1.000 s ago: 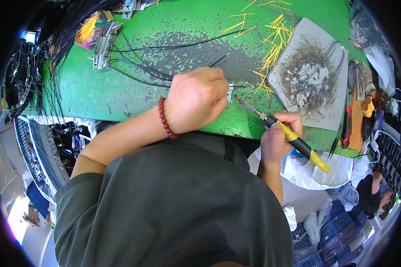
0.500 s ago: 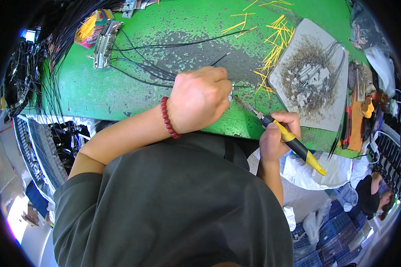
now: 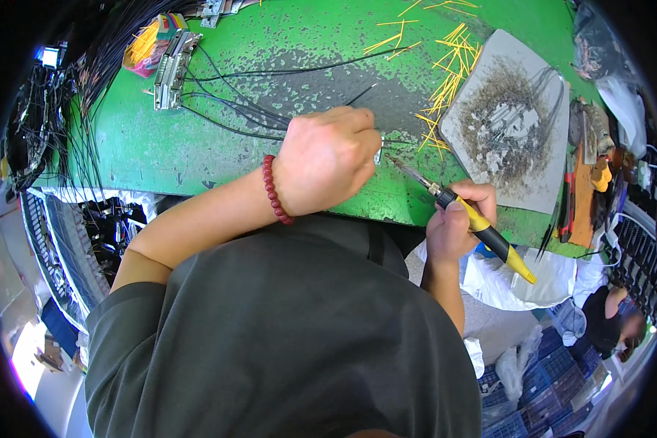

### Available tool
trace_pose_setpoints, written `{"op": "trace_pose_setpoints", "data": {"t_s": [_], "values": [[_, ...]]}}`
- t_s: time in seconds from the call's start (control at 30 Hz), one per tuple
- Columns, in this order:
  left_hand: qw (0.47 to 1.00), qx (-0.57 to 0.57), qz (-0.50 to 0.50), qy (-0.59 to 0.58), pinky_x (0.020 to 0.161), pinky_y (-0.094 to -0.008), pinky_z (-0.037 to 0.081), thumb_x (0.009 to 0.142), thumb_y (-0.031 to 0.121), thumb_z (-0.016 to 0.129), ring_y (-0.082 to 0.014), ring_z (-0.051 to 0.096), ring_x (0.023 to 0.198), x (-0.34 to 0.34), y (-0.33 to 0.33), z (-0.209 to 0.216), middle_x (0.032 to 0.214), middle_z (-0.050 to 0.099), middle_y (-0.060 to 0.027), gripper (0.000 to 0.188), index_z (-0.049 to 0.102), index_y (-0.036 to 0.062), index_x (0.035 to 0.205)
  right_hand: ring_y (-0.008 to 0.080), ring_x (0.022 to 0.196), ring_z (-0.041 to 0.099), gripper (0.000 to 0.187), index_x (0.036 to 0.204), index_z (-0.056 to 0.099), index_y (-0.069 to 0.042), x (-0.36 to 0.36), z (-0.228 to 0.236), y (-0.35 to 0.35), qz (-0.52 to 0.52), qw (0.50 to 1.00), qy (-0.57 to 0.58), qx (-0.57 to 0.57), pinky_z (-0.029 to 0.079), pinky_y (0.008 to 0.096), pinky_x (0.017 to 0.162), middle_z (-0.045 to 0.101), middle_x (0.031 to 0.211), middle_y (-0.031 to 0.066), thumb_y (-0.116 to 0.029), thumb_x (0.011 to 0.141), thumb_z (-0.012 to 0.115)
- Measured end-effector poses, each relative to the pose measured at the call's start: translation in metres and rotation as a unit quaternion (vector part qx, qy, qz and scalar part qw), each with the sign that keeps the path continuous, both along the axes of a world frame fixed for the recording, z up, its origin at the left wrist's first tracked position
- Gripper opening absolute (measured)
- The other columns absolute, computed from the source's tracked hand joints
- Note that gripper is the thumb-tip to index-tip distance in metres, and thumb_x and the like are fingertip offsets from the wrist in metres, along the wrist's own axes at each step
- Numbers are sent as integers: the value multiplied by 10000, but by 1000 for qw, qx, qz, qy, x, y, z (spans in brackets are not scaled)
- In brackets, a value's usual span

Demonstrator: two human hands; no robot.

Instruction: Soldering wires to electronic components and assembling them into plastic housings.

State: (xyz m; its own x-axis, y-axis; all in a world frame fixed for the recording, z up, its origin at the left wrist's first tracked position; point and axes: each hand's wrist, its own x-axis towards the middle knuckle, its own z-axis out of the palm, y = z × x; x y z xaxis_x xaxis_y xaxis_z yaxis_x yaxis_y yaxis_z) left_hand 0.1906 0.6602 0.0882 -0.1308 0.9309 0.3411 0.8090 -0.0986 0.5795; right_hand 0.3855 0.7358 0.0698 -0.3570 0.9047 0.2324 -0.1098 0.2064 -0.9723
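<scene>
My left hand (image 3: 328,157), back upward and a red bead bracelet (image 3: 272,190) on the wrist, is closed low over the bench. What its fingers grip is hidden underneath. A small silvery metal part (image 3: 378,155) shows at its right edge. Thin black wires (image 3: 241,113) run from a metal connector strip (image 3: 172,73) at the upper left toward this hand, and some pass beneath it. In my right hand (image 3: 456,219) is a yellow and black soldering iron (image 3: 489,233), held like a pen. Its tip points up-left, just right of the metal part and apparently a little apart from it.
Short yellow sticks or tubes (image 3: 456,73) lie scattered beside a grey, scorched board (image 3: 511,124). Red-handled tools (image 3: 568,208) are at the bench's right edge. A box of yellow pieces (image 3: 144,47) and bundled black wires (image 3: 87,80) occupy the far left. Another person (image 3: 606,321) is at the lower right.
My right hand has drawn the soldering iron slightly to the right, its tip away from the metal part. My left hand stays nearly where it was.
</scene>
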Motion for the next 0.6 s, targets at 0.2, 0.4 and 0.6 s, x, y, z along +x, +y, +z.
{"op": "trace_pose_setpoints", "data": {"t_s": [0.2, 0.4, 0.6], "values": [[997, -32, -67, -12, 572, -364, 475, 676, 33, 633, -264, 575, 694, -9, -1, 2, 746, 548, -77, 88, 545, 32, 683, 100, 645, 423, 197, 816, 509, -1, 4, -1, -3, 7, 1000, 21, -3, 327, 236, 591, 511, 738, 53, -139, 744, 629], [995, -49, -87, -28, 614, -372, 488, 691, 38, 645, -281, 588, 745, -9, -1, 3, 780, 566, -86, 96, 556, 22, 720, 113, 630, 422, 255, 814, 497, 14, 2, 1, -3, -2, 1000, 4, 7, 319, 238, 590, 492, 702, 63, -191, 751, 634], [992, -71, -104, -28, 638, -385, 488, 696, 49, 662, -291, 585, 781, -12, -3, 6, 820, 570, -94, 122, 559, 22, 756, 84, 598, 397, 186, 813, 520, 6, 0, 2, -3, 19, 999, 29, 12, 291, 229, 538, 490, 705, 35, -116, 744, 643]]}}
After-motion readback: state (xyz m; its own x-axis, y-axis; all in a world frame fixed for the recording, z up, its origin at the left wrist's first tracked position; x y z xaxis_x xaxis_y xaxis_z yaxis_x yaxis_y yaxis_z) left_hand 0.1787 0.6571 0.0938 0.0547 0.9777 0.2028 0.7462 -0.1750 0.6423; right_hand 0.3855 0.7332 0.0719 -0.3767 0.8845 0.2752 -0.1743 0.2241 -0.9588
